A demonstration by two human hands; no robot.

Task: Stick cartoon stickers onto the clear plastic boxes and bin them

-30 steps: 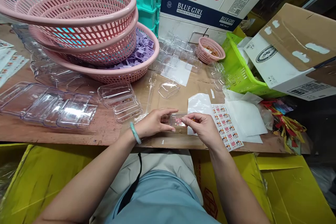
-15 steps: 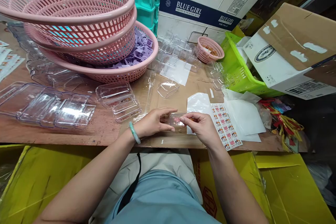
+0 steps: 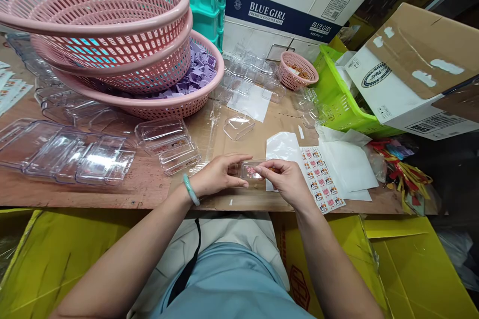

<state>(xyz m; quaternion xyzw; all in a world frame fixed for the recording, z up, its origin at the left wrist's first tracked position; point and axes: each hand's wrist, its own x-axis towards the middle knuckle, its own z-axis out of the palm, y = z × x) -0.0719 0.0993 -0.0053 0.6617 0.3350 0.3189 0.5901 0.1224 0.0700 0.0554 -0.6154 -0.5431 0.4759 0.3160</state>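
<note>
A small clear plastic case (image 3: 245, 171) lies in front of me on cardboard, with a pink-lettered sticker (image 3: 252, 173) over it. My left hand (image 3: 220, 175), with a green bangle at its wrist, curves round the case's left end, thumb along the near edge and fingers along the far edge. Thumb and forefinger of my right hand (image 3: 283, 179) pinch the sticker's right part at the case's right side; the fingers partly hide it. Beside my right hand lies a sticker sheet (image 3: 321, 179) with cat and pink-lettered prints.
Clear plastic cases (image 3: 177, 147) lie to the left, and one clear cover (image 3: 238, 125) beyond my hands. Stacked pink baskets (image 3: 149, 102) hold purple pieces. White backing sheets (image 3: 348, 167), a green basket (image 3: 346, 104) and a tilted carton (image 3: 415, 60) stand at right.
Both hands stay almost in place at the case, still holding the case and sticker. The view shifts very slightly.
</note>
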